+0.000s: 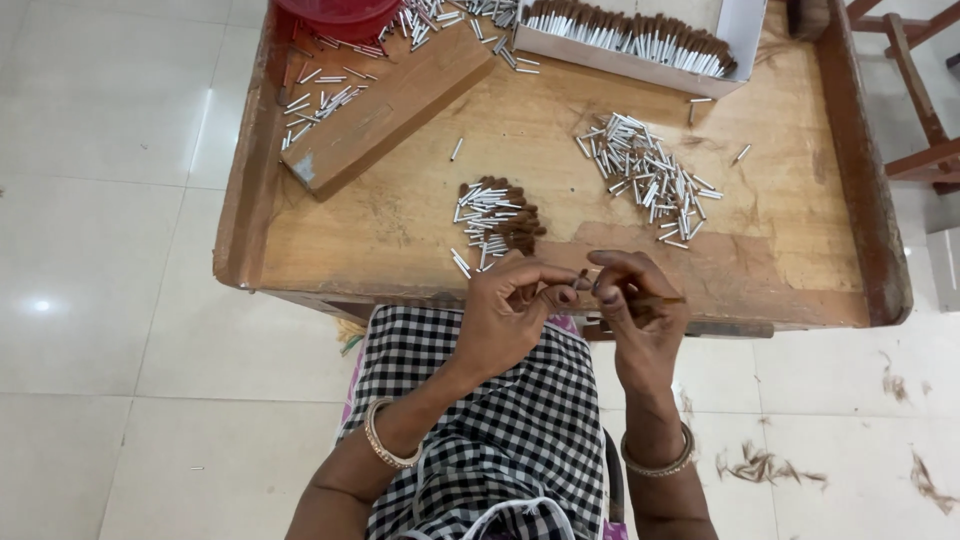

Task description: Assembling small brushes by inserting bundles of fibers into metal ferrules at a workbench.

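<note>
Both hands raised at table edge: left hand (pixel 510 305) & right hand (pixel 632 300) pinch small brush tuft (pixel 583 279) w/ fingertips.

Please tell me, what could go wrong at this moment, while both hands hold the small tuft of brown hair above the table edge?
1. The left hand and right hand pinch the hair tuft past the table edge; loose strands may fall, like the hair on the floor.
2. The metal tubes lie in a loose pile and could roll or scatter if a hand brushes them.
</note>
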